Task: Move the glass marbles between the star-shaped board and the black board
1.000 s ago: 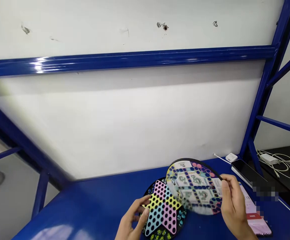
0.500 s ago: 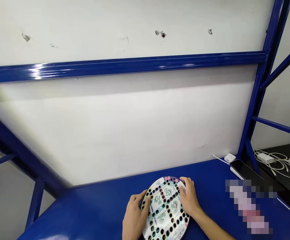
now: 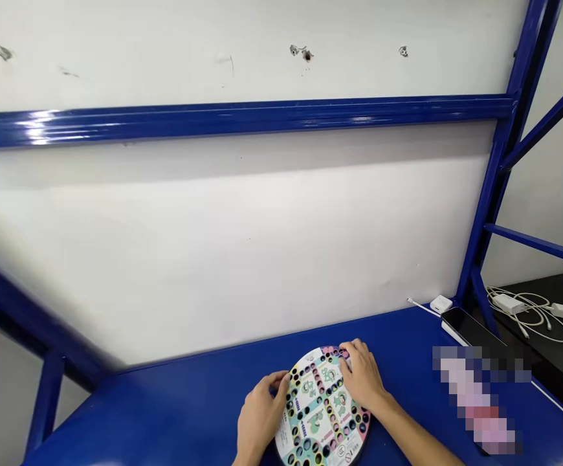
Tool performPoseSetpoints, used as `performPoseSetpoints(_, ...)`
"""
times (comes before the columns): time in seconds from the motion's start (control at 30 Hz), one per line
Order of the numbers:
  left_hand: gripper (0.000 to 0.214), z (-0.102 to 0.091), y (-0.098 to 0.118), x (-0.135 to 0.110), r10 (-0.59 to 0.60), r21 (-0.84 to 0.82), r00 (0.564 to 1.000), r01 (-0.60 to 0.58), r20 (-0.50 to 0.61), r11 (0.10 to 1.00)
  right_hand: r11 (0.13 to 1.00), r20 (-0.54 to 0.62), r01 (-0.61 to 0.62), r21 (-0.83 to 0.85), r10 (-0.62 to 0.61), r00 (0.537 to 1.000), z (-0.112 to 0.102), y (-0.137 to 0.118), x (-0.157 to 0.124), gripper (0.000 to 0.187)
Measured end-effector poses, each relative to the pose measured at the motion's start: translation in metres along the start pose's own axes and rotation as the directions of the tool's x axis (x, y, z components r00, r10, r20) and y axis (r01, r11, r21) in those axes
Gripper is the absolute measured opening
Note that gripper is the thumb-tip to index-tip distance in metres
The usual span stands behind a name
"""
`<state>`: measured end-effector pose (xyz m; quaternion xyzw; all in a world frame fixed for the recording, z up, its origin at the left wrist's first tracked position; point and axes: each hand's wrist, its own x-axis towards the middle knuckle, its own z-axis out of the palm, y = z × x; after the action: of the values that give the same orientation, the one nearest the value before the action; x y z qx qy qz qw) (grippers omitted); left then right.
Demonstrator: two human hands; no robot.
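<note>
A round game board (image 3: 321, 414) with rows of dark holes and pastel squares lies flat on the blue table (image 3: 179, 414). My left hand (image 3: 258, 417) curls its fingers round the board's left rim. My right hand (image 3: 363, 378) rests on the board's upper right part, fingers bent over the far edge. The star-patterned board seen earlier is hidden beneath this one.
A dark phone (image 3: 466, 321) and a white charger plug (image 3: 441, 303) lie at the table's back right by the blue frame post (image 3: 492, 188). White cables and adapters (image 3: 529, 307) lie on a black surface to the right. A white wall stands behind the table.
One second ago my right hand held the holed board tilted above a star-patterned board. It has since been laid flat over that board, and both hands now hold its rim.
</note>
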<state>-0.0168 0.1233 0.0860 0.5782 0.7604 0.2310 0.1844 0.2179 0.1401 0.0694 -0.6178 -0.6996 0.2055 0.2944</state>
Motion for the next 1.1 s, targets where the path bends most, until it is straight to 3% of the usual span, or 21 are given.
performPoseSetpoints(0.1, 0.043, 0.005, 0.004, -0.004, 0.059, -0.046, 0.998, -0.059, -0.010, 0.997, 1.000, 0.021, 0.029, 0.004, -0.029, 0.999, -0.008, 0.006, -0.003, 0.035)
performPoseSetpoints(0.33, 0.057, 0.015, -0.015, -0.005, 0.154, -0.240, 0.987, -0.159, -0.037, 0.958, 0.993, -0.014, 0.051, 0.108, -0.050, 0.999, -0.010, 0.001, -0.005, 0.033)
performPoseSetpoints(0.5, 0.047, 0.016, -0.006, -0.003, 0.052, -0.086, 0.999, -0.051, 0.007, 0.995, 0.999, 0.056, 0.032, -0.027, -0.030, 0.998, -0.014, -0.003, 0.001, 0.035)
performPoseSetpoints(0.6, 0.046, 0.018, 0.007, -0.009, 0.105, 0.066, 0.995, -0.104, -0.005, 0.992, 0.989, 0.121, 0.073, -0.125, -0.058, 0.991, -0.020, -0.003, -0.004, 0.041)
performPoseSetpoints(0.7, 0.048, 0.029, 0.013, -0.023, 0.358, 0.265, 0.933, -0.335, -0.040, 0.904, 0.976, 0.223, 0.151, -0.158, -0.113, 0.968, -0.024, -0.002, -0.015, 0.057)
performPoseSetpoints(0.8, 0.054, 0.047, 0.008, -0.037, 0.545, 0.382, 0.837, -0.518, 0.044, 0.765, 0.964, 0.365, 0.245, -0.102, -0.193, 0.911, -0.026, 0.001, -0.029, 0.070)
performPoseSetpoints(0.9, 0.058, 0.060, 0.001, -0.043, 0.586, 0.426, 0.804, -0.567, 0.101, 0.705, 0.964, 0.452, 0.256, -0.078, -0.194, 0.870, -0.030, 0.000, -0.037, 0.073)
performPoseSetpoints(1.1, 0.062, 0.057, 0.004, -0.045, 0.562, 0.420, 0.813, -0.569, 0.155, 0.707, 0.965, 0.427, 0.239, -0.107, -0.173, 0.888, -0.035, -0.004, -0.041, 0.073)
